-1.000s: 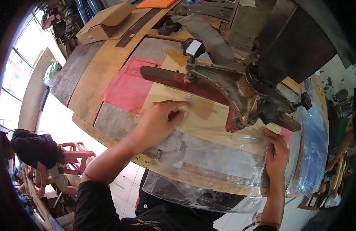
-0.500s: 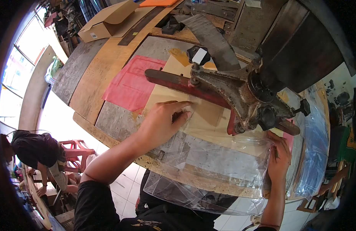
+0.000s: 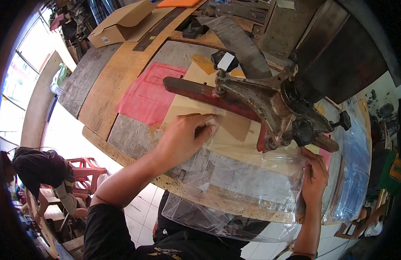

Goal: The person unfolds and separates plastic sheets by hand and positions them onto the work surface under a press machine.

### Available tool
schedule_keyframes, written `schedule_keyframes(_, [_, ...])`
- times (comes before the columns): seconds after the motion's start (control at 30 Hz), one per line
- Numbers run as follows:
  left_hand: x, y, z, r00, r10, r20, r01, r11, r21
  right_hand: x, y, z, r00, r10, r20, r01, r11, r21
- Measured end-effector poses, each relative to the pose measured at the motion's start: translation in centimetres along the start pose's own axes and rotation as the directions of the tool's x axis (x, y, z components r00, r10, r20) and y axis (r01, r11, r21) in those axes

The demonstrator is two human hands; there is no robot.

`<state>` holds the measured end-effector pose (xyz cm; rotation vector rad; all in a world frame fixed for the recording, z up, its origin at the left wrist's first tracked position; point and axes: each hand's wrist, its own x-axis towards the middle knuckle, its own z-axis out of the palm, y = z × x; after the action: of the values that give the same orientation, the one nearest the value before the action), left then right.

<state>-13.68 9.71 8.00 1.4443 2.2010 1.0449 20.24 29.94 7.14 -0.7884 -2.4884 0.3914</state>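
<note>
A clear plastic sheet point(image 3: 248, 182) lies over the near part of the worktable and hangs past its front edge. My left hand point(image 3: 185, 134) pinches the sheet's upper left corner above a cream board point(image 3: 179, 108). At the sheet's right edge, my right hand point(image 3: 314, 175) has its fingers closed on the plastic, with the fingertips by the machine's lower right end. A red bar point(image 3: 196, 89) under a metal machine head point(image 3: 274, 102) crosses above the board. Pink sheet material point(image 3: 148, 93) lies left of the board.
An open cardboard box point(image 3: 118, 28) stands at the back left. Stacked bluish plastic point(image 3: 352, 164) lies along the right edge. A large dark machine column point(image 3: 343, 52) rises at the upper right. Another person point(image 3: 40, 169) bends forward at the lower left, near a red stool point(image 3: 85, 173).
The table and machine have shifted slightly in view since the first frame. Both hands keep nearly the same hold on the plastic. The person at lower left has moved their arms.
</note>
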Motion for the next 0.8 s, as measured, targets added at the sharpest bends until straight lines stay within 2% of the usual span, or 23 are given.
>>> schedule_keyframes(0.23, [0.01, 0.03, 0.11, 1.000, -0.029, -0.003, 0.029, 0.999, -0.044, -0.02, 0.11, 0.03, 1.000, -0.023, -0.015, 0.023, 1.000, -0.006])
schedule_keyframes(0.33, [-0.03, -0.34, 0.54, 0.995, 0.066, -0.078, -0.068, 0.997, -0.028, 0.11, -0.15, -0.06, 1.000, -0.018, -0.014, 0.018, 1.000, 0.008])
schedule_keyframes(0.4, [-0.10, 0.00, 0.37, 0.999, 0.006, -0.052, -0.009, 0.999, -0.045, 0.03, -0.16, -0.12, 1.000, -0.008, -0.018, 0.008, 1.000, 0.012])
schedule_keyframes(0.6, [-0.19, -0.14, 0.57, 0.998, 0.007, -0.062, -0.010, 0.999, -0.048, -0.06, -0.31, -0.21, 1.000, 0.024, -0.016, -0.024, 1.000, 0.008])
schedule_keyframes(0.73, [-0.42, -0.77, 0.74, 0.993, 0.101, -0.068, -0.099, 0.995, 0.021, -0.44, -0.39, -0.39, 0.999, -0.020, -0.033, 0.020, 1.000, -0.015])
schedule_keyframes(0.8, [-0.64, -0.72, 0.64, 0.995, 0.060, -0.076, -0.061, 0.998, -0.015, -0.67, -0.21, -0.44, 0.996, -0.071, -0.059, 0.067, 0.996, -0.064])
